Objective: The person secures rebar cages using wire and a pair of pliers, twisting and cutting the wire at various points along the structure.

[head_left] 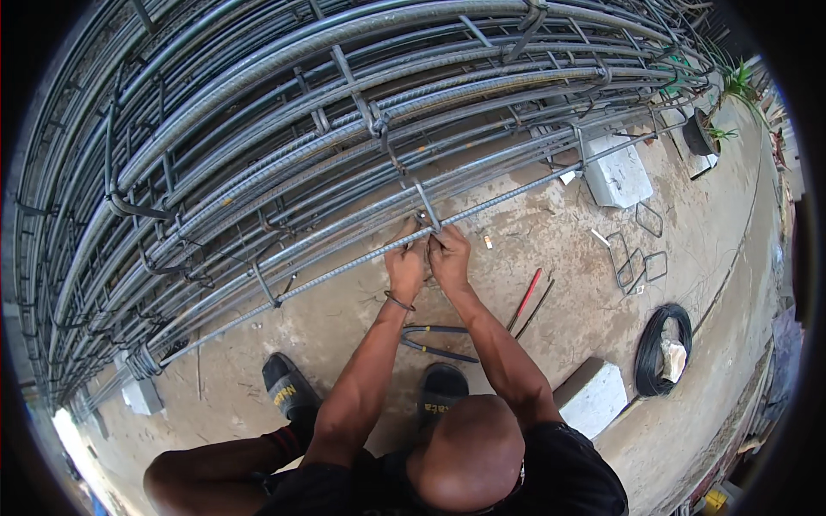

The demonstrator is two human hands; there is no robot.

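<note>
My left hand [407, 265] and my right hand [450, 258] are close together at the lowest ribbed reinforcing bar [353, 260] of a steel rebar cage [284, 112]. Both are closed, fingertips up at the bar where a stirrup [426, 206] crosses it. My right fingers press near the stirrup's lower corner, and my left fingers curl beside it, just left. Whatever they pinch is too small or hidden to make out. Further left along the same bar another stirrup [264, 282] hangs.
Dark bent bars with yellow marks [430, 330] lie below my forearms. A red rod-like handle [528, 292] and a thin dark one rest to the right. Loose square stirrups [632, 268], a black wire coil [651, 353] and concrete blocks [618, 176] are on the floor.
</note>
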